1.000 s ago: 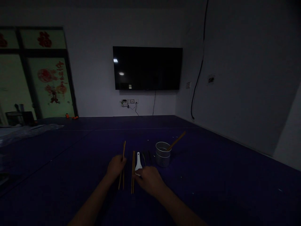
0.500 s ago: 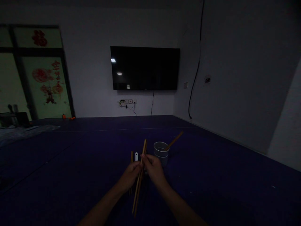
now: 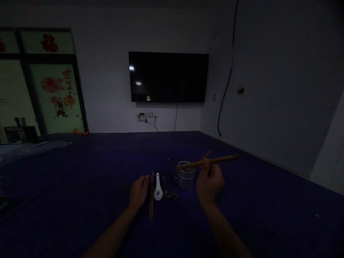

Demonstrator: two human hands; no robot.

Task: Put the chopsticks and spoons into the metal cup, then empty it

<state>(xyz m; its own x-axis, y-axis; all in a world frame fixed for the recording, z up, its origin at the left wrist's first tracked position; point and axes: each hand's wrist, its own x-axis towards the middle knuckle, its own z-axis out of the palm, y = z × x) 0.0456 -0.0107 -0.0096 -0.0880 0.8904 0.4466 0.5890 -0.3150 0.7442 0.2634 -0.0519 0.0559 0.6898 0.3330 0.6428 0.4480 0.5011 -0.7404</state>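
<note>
My right hand (image 3: 211, 182) is closed around a pair of wooden chopsticks (image 3: 220, 159), held almost level above the rim of a grey metal cup (image 3: 186, 181). Another wooden stick (image 3: 209, 153) leans in the cup, its lower part hidden. My left hand (image 3: 138, 191) rests with curled fingers just left of a second pair of chopsticks (image 3: 151, 200), and nothing shows in it. Right of that pair lies a white spoon with a blue mark (image 3: 158, 193). Two dark metal spoons, one nearer the white spoon (image 3: 167, 194) and one nearer the cup (image 3: 175, 196), lie beside it.
A dark blue surface (image 3: 88, 186) spreads out to the walls. Clear plastic sheeting (image 3: 40, 148) and a dark box (image 3: 22, 134) stand at the far left, with small orange items (image 3: 76, 131) near the door. A television (image 3: 169, 77) hangs ahead; a black cable (image 3: 225, 89) runs down the right wall.
My hands have moved apart. The right hand has carried the chopsticks rightward over the cup and turned them from steep to nearly level. The left hand has let go and shifted left, uncovering the spoons.
</note>
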